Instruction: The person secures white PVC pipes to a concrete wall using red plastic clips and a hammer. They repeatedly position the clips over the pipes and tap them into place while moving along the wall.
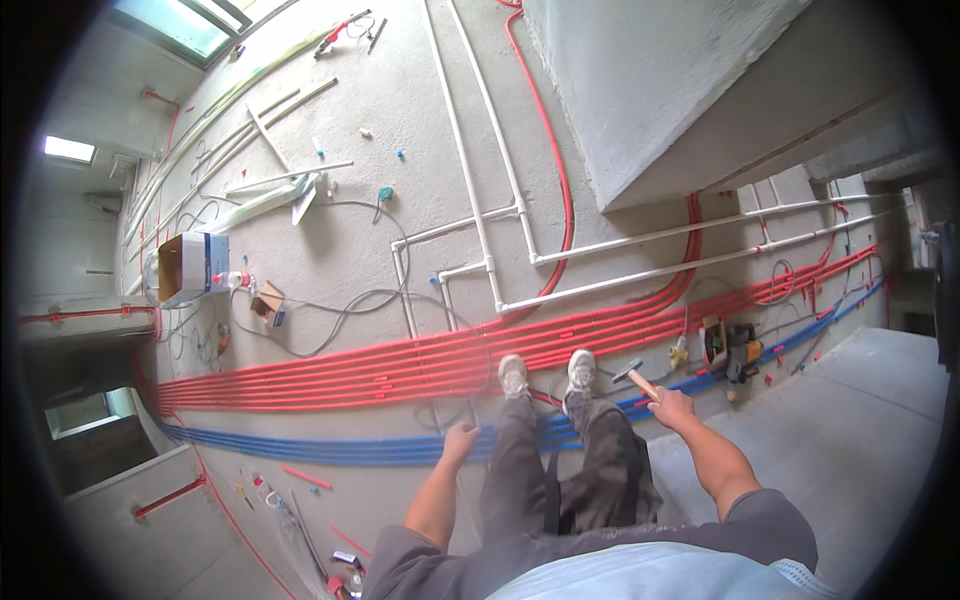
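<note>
My right hand (pixel 674 408) is closed around the wooden handle of a hammer (pixel 640 382), whose metal head points up and to the left. My left hand (pixel 460 442) hangs with curled fingers over the blue pipes (pixel 330 447); whatever may be inside those fingers is hidden. Between the hands are my legs, with the light shoes (pixel 514 376) by the lower edge of the bundle of red pipes (pixel 330 366). Both sets of pipes run side by side across the concrete floor.
White pipes (pixel 482 200) lie on the floor ahead, crossing toward the red ones. An open cardboard box (pixel 182 268) and a small carton (pixel 268 303) stand at left, near a grey cable (pixel 345 318). A yellow-black power tool (pixel 742 352) sits at right beside a concrete wall.
</note>
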Demonstrator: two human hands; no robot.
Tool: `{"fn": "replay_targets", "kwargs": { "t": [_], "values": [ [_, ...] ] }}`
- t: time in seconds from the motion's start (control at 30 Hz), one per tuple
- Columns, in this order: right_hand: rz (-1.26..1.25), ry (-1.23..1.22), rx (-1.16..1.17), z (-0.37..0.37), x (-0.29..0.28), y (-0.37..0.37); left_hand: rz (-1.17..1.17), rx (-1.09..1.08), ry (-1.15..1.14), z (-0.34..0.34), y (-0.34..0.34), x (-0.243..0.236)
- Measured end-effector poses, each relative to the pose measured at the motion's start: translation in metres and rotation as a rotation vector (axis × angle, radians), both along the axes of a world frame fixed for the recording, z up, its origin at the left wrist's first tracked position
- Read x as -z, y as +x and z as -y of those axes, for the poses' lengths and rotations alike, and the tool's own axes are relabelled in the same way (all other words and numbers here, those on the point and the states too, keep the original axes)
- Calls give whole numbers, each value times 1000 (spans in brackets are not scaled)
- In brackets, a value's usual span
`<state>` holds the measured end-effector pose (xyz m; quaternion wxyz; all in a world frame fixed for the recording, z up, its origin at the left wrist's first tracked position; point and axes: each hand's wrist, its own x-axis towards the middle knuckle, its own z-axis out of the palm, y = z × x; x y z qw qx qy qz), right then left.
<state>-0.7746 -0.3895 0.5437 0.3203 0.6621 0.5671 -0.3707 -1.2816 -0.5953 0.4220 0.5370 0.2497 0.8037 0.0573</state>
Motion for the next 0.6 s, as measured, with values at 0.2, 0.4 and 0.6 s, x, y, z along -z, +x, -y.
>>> {"fn": "replay_targets", "kwargs": {
  "t": [0.2,0.4,0.6],
  "values": [
    [-198,173,-248,-27,206,-29,-12,154,158,-123,-13,174],
    [-444,311,-400,-50,396,-68,-180,285,384,-226,-33,337],
    [-695,389,-654,-61,505,-77,-178,317,541,-287,-18,453]
  ]
}}
